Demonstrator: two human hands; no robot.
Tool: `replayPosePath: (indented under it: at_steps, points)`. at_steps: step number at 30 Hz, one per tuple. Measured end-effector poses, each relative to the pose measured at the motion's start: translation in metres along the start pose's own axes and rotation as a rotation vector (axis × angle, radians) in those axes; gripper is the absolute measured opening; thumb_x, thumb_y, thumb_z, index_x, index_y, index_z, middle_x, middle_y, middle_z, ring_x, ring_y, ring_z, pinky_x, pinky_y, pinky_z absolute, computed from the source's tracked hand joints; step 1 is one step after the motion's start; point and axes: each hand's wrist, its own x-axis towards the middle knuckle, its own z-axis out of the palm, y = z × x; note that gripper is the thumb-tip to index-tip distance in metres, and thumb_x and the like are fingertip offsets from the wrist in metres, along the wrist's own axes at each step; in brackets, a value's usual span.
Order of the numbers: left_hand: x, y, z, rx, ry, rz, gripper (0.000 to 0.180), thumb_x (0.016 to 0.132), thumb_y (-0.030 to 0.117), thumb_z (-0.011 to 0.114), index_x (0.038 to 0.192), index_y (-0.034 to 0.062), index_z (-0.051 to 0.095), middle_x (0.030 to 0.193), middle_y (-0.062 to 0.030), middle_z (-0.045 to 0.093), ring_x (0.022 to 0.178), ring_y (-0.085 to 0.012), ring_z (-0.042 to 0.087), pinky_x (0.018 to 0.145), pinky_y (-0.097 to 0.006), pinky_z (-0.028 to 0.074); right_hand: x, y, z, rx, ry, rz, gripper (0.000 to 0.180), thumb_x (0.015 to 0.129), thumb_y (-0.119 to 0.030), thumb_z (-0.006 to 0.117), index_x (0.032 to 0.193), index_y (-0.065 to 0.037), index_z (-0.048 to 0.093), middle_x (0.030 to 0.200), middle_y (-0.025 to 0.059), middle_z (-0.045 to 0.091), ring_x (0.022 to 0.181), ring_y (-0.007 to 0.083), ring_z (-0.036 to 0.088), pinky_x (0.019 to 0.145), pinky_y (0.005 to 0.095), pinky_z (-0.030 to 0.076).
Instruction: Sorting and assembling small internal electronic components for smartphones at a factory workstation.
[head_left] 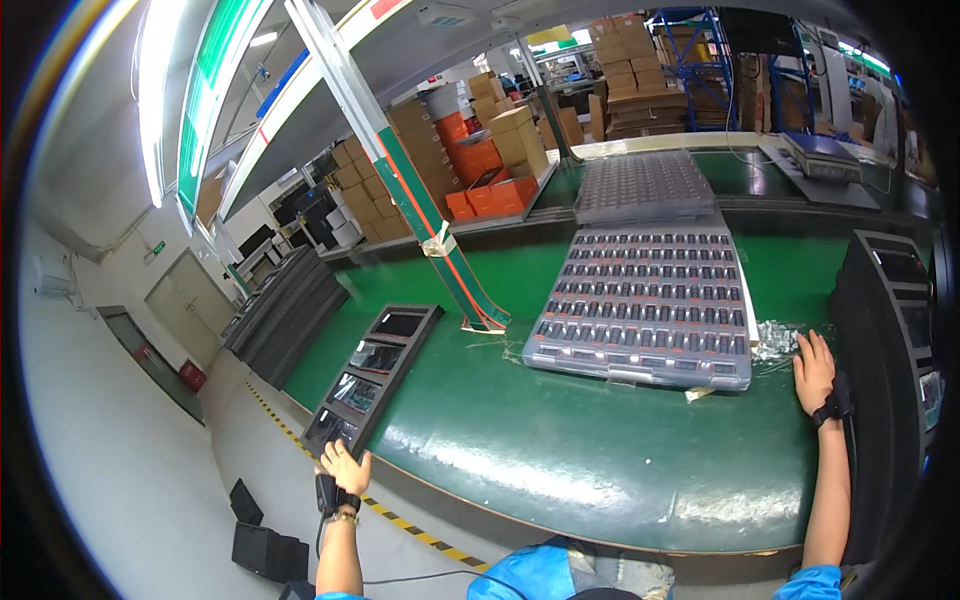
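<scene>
At the left side of the green workbench lies a dark grey foam tray [388,370] with several cutouts, dark glossy parts showing in them. My left hand [345,468] is at the tray's near end, fingers spread and holding nothing; whether it touches the tray I cannot tell. On the right, my right hand [815,372] has its fingers stretched out, with nothing in it. Beside its fingertips is a heap of small clear and whitish bits [776,341]. A clear plastic compartment case [640,373] stands open at the back, its rows filled with small dark parts.
A tall stack of black foam trays [862,300] borders my right forearm. More dark foam sheets [285,305] are piled at the far left. A green and orange post [420,220] rises from the bench. A blue-topped scale [820,158] sits at the back right.
</scene>
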Motion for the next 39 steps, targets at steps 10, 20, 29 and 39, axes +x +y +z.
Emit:
replayPosePath:
  at_steps: [10, 20, 29, 39]
  points:
    - [-0.025, -0.023, -0.033, -0.101, 0.123, 0.215, 0.046, 0.06, 0.018, 0.081, 0.101, 0.0099, 0.062, 0.125, -0.0154, 0.044, 0.121, -0.0389, 0.04, 0.102, -0.05, 0.039, 0.004, 0.0, 0.014, -0.015, 0.032, 0.012, 0.041, 0.097, -0.018, 0.051, 0.137, -0.006, 0.049, 0.146, 0.0212, 0.042, 0.136, 0.0404, 0.038, 0.112, 0.0492, 0.032]
    - [-0.166, 0.191, -0.075, -0.605, 0.035, 0.639, 0.045, 0.066, 0.02, 0.07, 0.107, 0.0042, 0.065, 0.128, -0.0218, 0.045, 0.122, -0.0414, 0.037, 0.103, -0.053, 0.031, 0.001, 0.0, 0.01, -0.019, 0.038, 0.031, 0.042, 0.097, -0.019, 0.052, 0.137, -0.008, 0.049, 0.146, 0.02, 0.043, 0.137, 0.039, 0.037, 0.113, 0.0492, 0.032]
    - [-0.274, 0.334, -0.141, -0.802, -0.363, 0.888, 0.083, 0.087, 0.031, 0.067, 0.146, -0.0077, 0.025, 0.149, -0.0318, 0.023, 0.137, -0.0496, 0.027, 0.113, -0.053, 0.025, 0.001, -0.004, 0.003, 0.024, 0.078, -0.001, 0.04, 0.094, -0.019, 0.056, 0.132, -0.007, 0.053, 0.141, 0.0208, 0.047, 0.133, 0.04, 0.041, 0.11, 0.0488, 0.035]
    - [-0.244, 0.249, -0.199, -1.284, -0.142, 0.969, 0.086, 0.087, 0.02, 0.069, 0.155, 0.0004, 0.019, 0.16, -0.027, 0.009, 0.147, -0.0432, 0.015, 0.117, -0.05, 0.018, -0.042, -0.035, 0.001, 0.033, 0.135, -0.058, 0.041, 0.09, -0.014, 0.059, 0.129, -0.004, 0.054, 0.139, 0.0219, 0.048, 0.129, 0.0403, 0.045, 0.11, 0.0472, 0.037]
